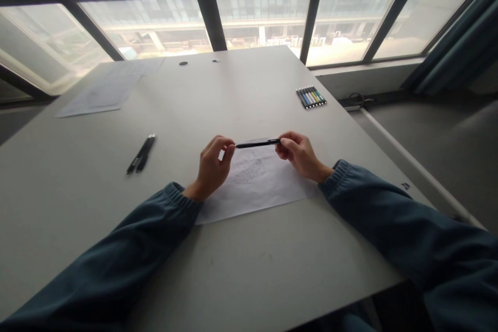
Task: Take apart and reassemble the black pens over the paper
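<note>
A slim black pen (257, 143) is held level between my two hands, above a white sheet of paper (268, 187) with a faint grey drawing on it. My left hand (213, 163) pinches the pen's left tip between thumb and fingers. At the other end, my right hand (299, 153) grips the pen near its clip, fingers curled. The sheet lies flat on the table, partly covered by my left wrist and right forearm.
Two dark pens (140, 154) lie side by side at the left. A row of several colored pens or leads (311, 97) sits near the table's right edge. More paper (105, 91) lies at the back left of the white table (241, 88). Windows (264, 21) stand behind.
</note>
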`<state>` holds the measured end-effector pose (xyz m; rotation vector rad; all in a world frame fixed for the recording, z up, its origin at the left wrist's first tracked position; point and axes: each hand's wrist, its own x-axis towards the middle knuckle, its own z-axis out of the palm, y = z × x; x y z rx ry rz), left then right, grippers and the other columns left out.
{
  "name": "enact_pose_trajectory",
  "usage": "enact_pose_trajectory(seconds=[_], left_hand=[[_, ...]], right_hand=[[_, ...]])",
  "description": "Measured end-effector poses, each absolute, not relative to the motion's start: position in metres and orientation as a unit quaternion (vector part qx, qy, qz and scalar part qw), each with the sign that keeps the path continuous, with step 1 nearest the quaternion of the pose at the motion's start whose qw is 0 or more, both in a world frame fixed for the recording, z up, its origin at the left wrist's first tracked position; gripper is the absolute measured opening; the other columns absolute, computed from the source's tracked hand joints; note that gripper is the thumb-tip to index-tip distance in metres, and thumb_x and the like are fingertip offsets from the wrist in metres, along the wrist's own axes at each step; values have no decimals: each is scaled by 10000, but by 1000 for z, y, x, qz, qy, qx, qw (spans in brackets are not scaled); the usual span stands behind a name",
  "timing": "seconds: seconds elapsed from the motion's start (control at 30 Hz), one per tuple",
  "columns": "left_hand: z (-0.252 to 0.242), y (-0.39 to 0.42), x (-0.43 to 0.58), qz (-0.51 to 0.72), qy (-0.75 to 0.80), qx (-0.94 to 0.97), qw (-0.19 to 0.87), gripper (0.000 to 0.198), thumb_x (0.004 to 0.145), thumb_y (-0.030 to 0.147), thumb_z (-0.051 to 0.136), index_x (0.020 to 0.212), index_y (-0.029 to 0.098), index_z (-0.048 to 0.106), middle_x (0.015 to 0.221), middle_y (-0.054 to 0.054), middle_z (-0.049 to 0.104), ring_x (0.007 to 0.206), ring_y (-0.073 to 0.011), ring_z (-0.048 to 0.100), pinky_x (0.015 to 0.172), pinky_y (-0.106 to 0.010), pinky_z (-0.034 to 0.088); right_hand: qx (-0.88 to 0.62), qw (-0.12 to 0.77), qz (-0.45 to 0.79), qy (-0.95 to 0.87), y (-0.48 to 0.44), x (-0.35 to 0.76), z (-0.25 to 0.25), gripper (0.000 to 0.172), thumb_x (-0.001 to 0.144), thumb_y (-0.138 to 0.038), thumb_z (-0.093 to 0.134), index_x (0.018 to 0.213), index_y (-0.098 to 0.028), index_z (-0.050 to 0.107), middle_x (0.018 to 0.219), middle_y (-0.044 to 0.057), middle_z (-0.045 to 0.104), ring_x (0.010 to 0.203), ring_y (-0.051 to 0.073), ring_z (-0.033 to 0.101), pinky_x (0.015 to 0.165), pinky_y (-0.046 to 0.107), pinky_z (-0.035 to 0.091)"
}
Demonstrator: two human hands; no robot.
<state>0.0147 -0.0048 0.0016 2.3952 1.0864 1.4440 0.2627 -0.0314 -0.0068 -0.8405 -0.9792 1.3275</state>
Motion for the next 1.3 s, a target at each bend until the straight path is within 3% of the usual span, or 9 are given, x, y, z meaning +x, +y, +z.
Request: enact_pose_trajectory(seconds=[0.23, 0.37, 0.43, 0.5, 0.6, 0.7, 0.87, 1.3], left_hand=[[-1, -10, 13, 436, 388, 806, 101, 453, 1054, 392, 405, 656, 199, 503, 595, 0, 521, 563, -135, 498, 598, -296, 388], [-4, -10, 10, 416, 384, 815, 125, 549, 1056, 444, 387, 592, 193, 539, 530, 4, 526, 514, -128, 511, 585, -291, 398], [-4, -9, 9, 422, 371, 815, 143, 536, 1056, 477, 371, 693, 184, 635, 637, -23, 630, 612, -145, 596, 644, -294, 450], [-4, -7, 9, 438, 358, 811, 150, 463, 1039, 524, 402, 964, 181, 703, 850, -59, 716, 780, -172, 658, 732, -310, 497], [-4, -7, 10, 454, 353, 808, 127, 453, 952, 541, 597, 1259, 207, 611, 1033, -76, 719, 915, -190, 666, 798, -331, 527], [-2, -10, 11, 456, 344, 816, 85, 351, 900, 442, 711, 1155, 212, 641, 1013, -72, 711, 914, -193, 662, 802, -341, 547], [2, -14, 10, 467, 311, 826, 62, 90, 940, 280, 667, 991, 207, 681, 947, -58, 713, 883, -179, 666, 799, -340, 562], [0, -10, 8, 461, 326, 820, 96, 166, 966, 354, 609, 920, 197, 638, 873, -52, 679, 751, -150, 614, 697, -297, 522]], right_hand=[[-363, 556, 563, -493, -28, 265, -16, 214, 809, -321, 732, 933, -147, 720, 671, 6, 687, 535, 96, 556, 509, 234, 425], [-376, 569, 535, -498, -27, 264, -15, 268, 800, -380, 766, 930, -149, 732, 664, 7, 684, 532, 99, 552, 498, 241, 431], [-380, 575, 524, -501, -27, 263, -14, 272, 800, -389, 768, 921, -147, 734, 661, 10, 684, 529, 100, 551, 492, 243, 431], [-381, 581, 513, -504, -27, 264, -13, 262, 807, -381, 761, 916, -144, 737, 656, 11, 681, 526, 98, 547, 488, 241, 429], [-382, 588, 505, -503, -25, 266, -13, 240, 814, -357, 753, 914, -139, 740, 649, 10, 677, 521, 96, 543, 482, 238, 421], [-389, 588, 505, -498, -24, 269, -14, 236, 808, -349, 757, 909, -137, 741, 642, 11, 677, 518, 97, 542, 478, 235, 414], [-386, 575, 518, -501, -24, 271, -16, 254, 799, -364, 765, 907, -135, 741, 637, 12, 676, 516, 97, 539, 478, 236, 411], [-372, 594, 465, -541, -30, 265, -10, 241, 810, -390, 767, 895, -170, 722, 669, 10, 681, 562, 113, 575, 516, 252, 454]])
